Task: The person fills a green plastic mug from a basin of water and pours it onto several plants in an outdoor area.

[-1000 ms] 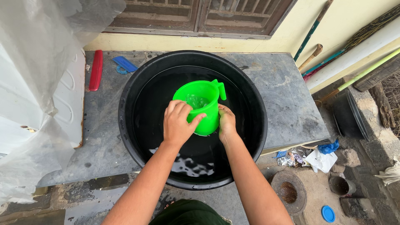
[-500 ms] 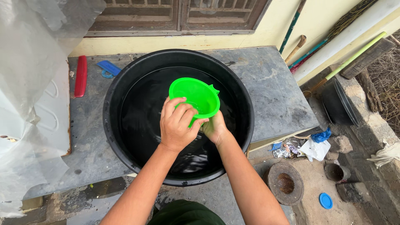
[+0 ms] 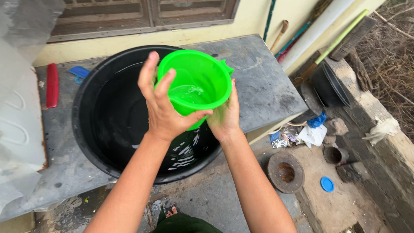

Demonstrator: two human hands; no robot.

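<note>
A bright green plastic jug (image 3: pixel 196 84) with water in it is lifted above the big black tub (image 3: pixel 92 149), which holds dark water. My left hand (image 3: pixel 161 105) wraps the jug's near left side, fingers up along its wall. My right hand (image 3: pixel 225 116) cups the jug's right side from underneath. The jug's handle points away to the far right. The tub stands on a grey stone slab (image 3: pixel 267 90).
A red comb-like brush (image 3: pixel 52 85) and a blue object (image 3: pixel 78 71) lie on the slab behind the tub. Clear plastic sheeting (image 3: pixel 21 43) hangs at left. Poles (image 3: pixel 310 32) lean on the wall at right; a black basin (image 3: pixel 327 84), litter and a blue lid (image 3: pixel 327 184) lie on the ground.
Both hands have raised the jug out of the tub's water, up and toward me. It now holds water and sits upright. The view has shifted right and down.
</note>
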